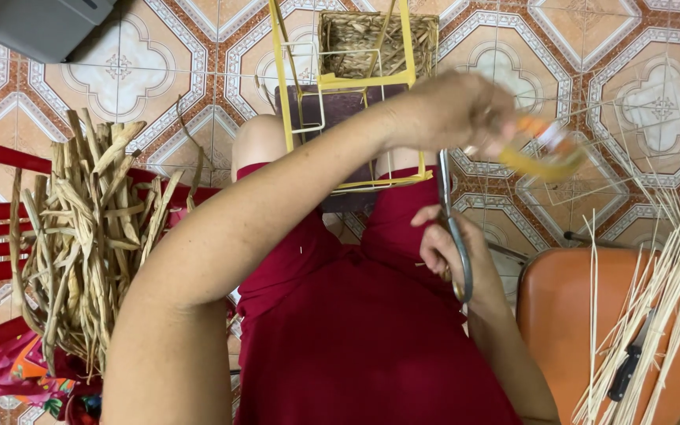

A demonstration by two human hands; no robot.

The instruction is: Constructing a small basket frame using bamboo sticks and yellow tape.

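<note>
While the left hand (pixel 454 110) reaches across the lap, its fingers close on a blurred orange-and-yellow object (pixel 541 149). Right hand (pixel 454 252): fingers wrapped through the handles of grey scissors (pixel 450 220), blades pointing up. Yellow wire frame (pixel 340 86) with woven base ahead; dried fibre bundle (pixel 88 228) left, pale reeds (pixel 670 299) right.

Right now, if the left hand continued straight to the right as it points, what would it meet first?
The left hand would probably first meet the blurred orange-and-yellow object at its fingertips; beyond lies patterned tiled floor. Depth is unclear.
</note>
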